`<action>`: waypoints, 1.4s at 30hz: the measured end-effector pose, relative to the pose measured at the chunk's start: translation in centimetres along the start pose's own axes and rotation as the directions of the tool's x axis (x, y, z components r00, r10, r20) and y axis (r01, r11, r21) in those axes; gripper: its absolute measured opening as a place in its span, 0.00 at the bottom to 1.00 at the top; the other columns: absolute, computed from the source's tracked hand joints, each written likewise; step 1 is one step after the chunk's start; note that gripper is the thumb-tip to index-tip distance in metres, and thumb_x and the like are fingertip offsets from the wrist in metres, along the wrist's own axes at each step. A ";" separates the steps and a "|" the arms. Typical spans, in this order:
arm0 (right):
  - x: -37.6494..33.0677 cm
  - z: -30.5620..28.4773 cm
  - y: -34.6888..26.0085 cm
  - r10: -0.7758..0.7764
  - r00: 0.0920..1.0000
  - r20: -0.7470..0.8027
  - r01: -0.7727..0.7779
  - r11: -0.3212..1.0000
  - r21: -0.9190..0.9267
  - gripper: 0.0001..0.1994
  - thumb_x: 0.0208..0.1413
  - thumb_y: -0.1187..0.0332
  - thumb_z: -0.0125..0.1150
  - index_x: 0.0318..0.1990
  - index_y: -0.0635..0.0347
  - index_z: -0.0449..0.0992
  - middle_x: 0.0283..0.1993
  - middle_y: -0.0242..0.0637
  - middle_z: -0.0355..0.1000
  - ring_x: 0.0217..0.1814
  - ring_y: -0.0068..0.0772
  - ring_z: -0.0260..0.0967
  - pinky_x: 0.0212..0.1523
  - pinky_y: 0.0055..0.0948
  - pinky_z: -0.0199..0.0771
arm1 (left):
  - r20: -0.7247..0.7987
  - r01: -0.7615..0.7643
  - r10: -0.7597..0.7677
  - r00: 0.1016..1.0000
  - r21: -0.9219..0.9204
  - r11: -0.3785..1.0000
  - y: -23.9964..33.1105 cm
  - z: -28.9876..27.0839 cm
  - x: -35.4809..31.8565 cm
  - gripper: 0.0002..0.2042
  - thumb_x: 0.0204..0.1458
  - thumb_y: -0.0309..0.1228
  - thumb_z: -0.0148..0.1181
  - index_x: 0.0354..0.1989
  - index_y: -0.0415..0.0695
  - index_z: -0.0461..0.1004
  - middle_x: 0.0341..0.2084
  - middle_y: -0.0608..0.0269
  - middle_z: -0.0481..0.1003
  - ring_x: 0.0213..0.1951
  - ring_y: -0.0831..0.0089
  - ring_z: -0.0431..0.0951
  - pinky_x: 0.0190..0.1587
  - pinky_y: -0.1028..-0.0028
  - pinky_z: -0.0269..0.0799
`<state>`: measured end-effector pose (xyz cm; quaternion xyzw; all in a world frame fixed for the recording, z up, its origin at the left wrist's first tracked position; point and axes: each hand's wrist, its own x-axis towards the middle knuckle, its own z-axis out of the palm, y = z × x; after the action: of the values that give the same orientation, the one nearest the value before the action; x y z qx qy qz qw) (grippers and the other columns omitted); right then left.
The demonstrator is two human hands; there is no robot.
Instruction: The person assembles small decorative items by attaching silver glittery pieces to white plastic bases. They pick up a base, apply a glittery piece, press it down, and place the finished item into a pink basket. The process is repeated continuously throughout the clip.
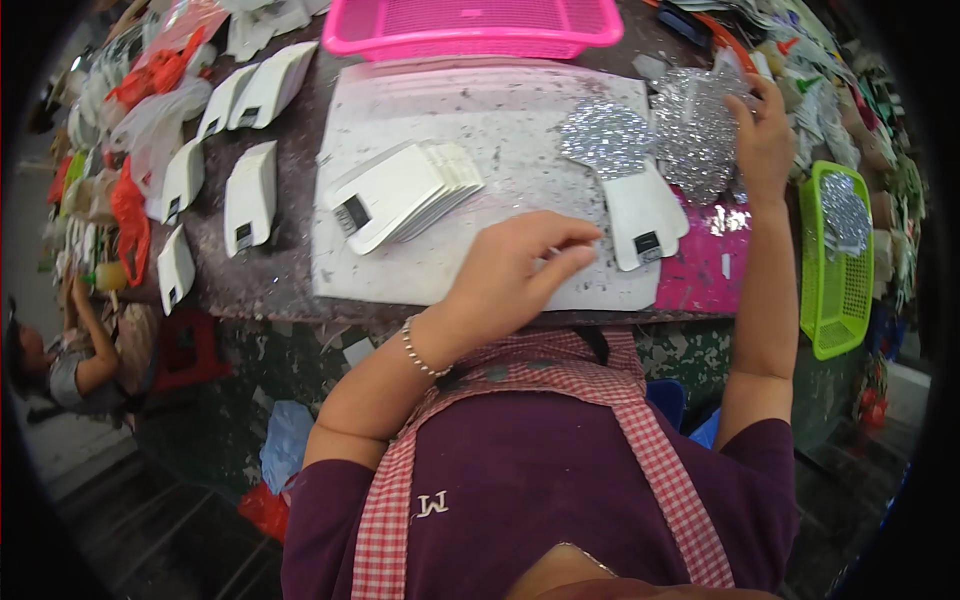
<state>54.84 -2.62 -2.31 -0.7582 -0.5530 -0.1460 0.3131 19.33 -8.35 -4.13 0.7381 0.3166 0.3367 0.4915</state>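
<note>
a silver glitter piece point(697, 140) at the table's point(290, 270) far right is gripped by the right hand point(763, 140), while the left hand point(520, 265), fingers point(570, 262) pinched together, is held just beside a glitter-topped white card point(640, 210).

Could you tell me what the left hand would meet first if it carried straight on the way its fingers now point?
Most likely the white backing card under the silver glitter bow. The left hand points right across the white work board, though its height above the board is unclear.
</note>
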 end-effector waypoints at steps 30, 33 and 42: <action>-14.9 -3.7 -15.5 -0.467 0.880 -0.092 0.413 0.655 0.633 0.24 0.50 0.69 0.72 0.56 0.59 0.74 0.61 0.47 0.72 0.64 0.50 0.70 0.68 0.46 0.65 | 0.131 0.332 -0.338 0.932 -0.681 0.653 -1.6 -2.2 -3.5 0.12 0.66 0.35 0.58 0.45 0.38 0.78 0.35 0.71 0.78 0.36 0.87 0.72 0.39 0.83 0.68; -13.8 -5.1 -15.2 -0.718 0.695 0.036 0.578 0.588 0.566 0.21 0.44 0.66 0.74 0.49 0.55 0.80 0.61 0.42 0.73 0.65 0.52 0.69 0.69 0.51 0.62 | 0.267 0.396 -0.314 0.911 -0.776 0.490 -1.9 -1.6 -3.8 0.12 0.67 0.35 0.57 0.48 0.38 0.76 0.36 0.70 0.77 0.36 0.86 0.73 0.40 0.82 0.69; -15.6 -3.8 -14.4 -0.697 0.711 -0.093 0.492 0.400 0.773 0.13 0.42 0.68 0.73 0.37 0.59 0.80 0.49 0.35 0.77 0.51 0.40 0.74 0.57 0.44 0.71 | 0.393 0.497 -0.406 0.825 -0.847 0.189 0.1 0.1 -4.6 0.12 0.69 0.38 0.53 0.47 0.42 0.73 0.38 0.68 0.76 0.40 0.83 0.76 0.45 0.77 0.74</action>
<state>36.57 -13.88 -3.76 -0.3171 -0.8291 0.0892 0.4518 16.82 -12.13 -4.89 0.2114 0.2500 0.2644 0.9071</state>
